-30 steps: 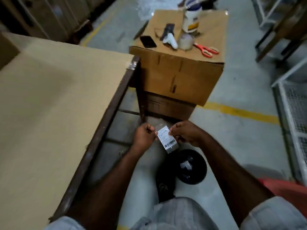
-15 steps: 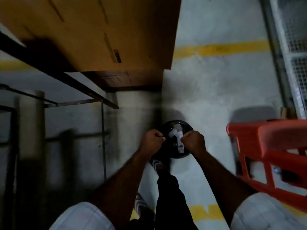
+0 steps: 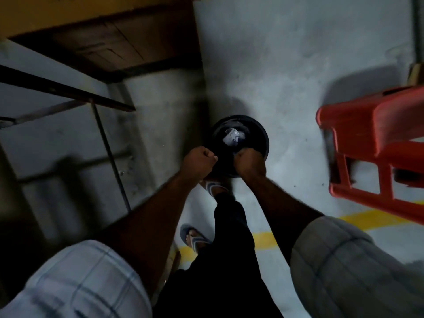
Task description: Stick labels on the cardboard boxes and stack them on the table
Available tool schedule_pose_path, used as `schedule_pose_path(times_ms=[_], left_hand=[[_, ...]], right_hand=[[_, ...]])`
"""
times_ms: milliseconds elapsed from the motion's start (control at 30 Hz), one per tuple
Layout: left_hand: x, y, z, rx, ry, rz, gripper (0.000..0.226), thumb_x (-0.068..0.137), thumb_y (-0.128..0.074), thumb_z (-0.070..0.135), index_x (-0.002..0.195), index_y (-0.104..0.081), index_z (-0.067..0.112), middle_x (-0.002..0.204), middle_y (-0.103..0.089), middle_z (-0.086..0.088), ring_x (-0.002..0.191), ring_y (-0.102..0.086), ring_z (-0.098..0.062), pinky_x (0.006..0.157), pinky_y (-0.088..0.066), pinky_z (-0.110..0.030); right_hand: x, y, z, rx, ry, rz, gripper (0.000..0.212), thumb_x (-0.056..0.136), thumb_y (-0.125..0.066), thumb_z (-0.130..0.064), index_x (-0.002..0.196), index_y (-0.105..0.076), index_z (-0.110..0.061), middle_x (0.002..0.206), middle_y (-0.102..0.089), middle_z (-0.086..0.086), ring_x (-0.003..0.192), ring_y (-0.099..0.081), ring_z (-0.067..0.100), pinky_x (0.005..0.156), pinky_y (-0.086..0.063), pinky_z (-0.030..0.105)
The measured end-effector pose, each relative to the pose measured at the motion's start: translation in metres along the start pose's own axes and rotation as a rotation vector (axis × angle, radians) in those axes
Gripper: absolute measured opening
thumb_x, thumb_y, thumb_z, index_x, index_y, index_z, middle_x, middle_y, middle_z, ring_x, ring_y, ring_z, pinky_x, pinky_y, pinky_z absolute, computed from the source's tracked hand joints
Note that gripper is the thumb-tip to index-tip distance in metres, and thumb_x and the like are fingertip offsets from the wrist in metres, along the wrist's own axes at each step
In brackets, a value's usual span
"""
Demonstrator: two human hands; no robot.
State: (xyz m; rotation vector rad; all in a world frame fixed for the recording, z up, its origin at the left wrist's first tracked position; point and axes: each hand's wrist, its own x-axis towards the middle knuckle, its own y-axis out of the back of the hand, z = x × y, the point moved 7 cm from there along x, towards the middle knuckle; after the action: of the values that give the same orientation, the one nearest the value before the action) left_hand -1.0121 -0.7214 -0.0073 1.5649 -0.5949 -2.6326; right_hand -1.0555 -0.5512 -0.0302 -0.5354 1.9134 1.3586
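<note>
I am looking straight down at the floor (image 3: 286,65). My left hand (image 3: 198,161) is curled into a fist, knuckles up, at the near left edge of a round black bin (image 3: 263,138) that stands on the floor. My right hand (image 3: 249,162) is curled too and hangs over the near side of the bin, its fingers pointing down into it. The two fists sit close together but apart. I cannot tell whether either one pinches anything: no label shows between the fingers, and the picture is dim and blurred there.

A crumpled white scrap of paper (image 3: 234,137) lies in the bin, just beyond my right hand.

The cardboard boxes are at the far left: a dark brown box (image 3: 110,42) on the floor with a lighter box (image 3: 57,14) on top of it, well apart from my hands. The dark metal bars of the table frame (image 3: 68,91) run across the left side. A red plastic stool (image 3: 371,143) stands to the right, and a yellow line (image 3: 263,239) crosses the floor near my feet.
</note>
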Motion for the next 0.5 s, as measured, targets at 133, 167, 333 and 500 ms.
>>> schedule_pose_path(times_ms=[133,167,333,500], left_hand=[[-0.011,0.013,0.010,0.029,0.001,0.022,0.024,0.081,-0.069,0.027,0.065,-0.058,0.013,0.068,-0.062,-0.012,0.075,-0.066,-0.035,0.081,-0.056,-0.051],[-0.017,0.017,0.019,0.032,-0.020,0.033,0.025,0.086,-0.068,0.023,0.065,-0.058,0.013,0.068,-0.061,-0.011,0.072,-0.063,-0.030,0.080,-0.056,-0.048],[-0.064,0.032,0.059,0.047,-0.128,0.046,0.025,0.086,-0.066,0.029,0.067,-0.060,0.014,0.058,-0.060,-0.004,0.061,-0.056,-0.021,0.068,-0.051,-0.037],[-0.133,0.037,0.080,0.040,-0.246,0.003,0.026,0.073,-0.061,0.040,0.068,-0.061,0.015,0.056,-0.060,-0.004,0.058,-0.058,-0.020,0.064,-0.046,-0.033]], right_hand=[[-0.016,0.014,0.016,0.101,-0.050,-0.008,0.025,0.094,-0.055,-0.024,0.104,-0.073,-0.009,0.110,-0.071,0.015,0.108,-0.065,0.035,0.082,-0.053,0.035],[-0.023,0.024,0.016,0.121,-0.056,0.003,0.026,0.093,-0.054,-0.024,0.105,-0.072,-0.010,0.112,-0.070,0.016,0.109,-0.064,0.036,0.082,-0.053,0.036],[-0.065,0.081,0.008,0.195,0.030,0.092,0.027,0.095,-0.053,-0.025,0.106,-0.073,-0.011,0.114,-0.069,0.017,0.110,-0.062,0.037,0.087,-0.050,0.036],[-0.136,0.130,0.007,0.293,0.108,0.199,0.025,0.094,-0.056,-0.032,0.093,-0.074,-0.014,0.105,-0.072,0.011,0.101,-0.065,0.032,0.083,-0.051,0.033]])
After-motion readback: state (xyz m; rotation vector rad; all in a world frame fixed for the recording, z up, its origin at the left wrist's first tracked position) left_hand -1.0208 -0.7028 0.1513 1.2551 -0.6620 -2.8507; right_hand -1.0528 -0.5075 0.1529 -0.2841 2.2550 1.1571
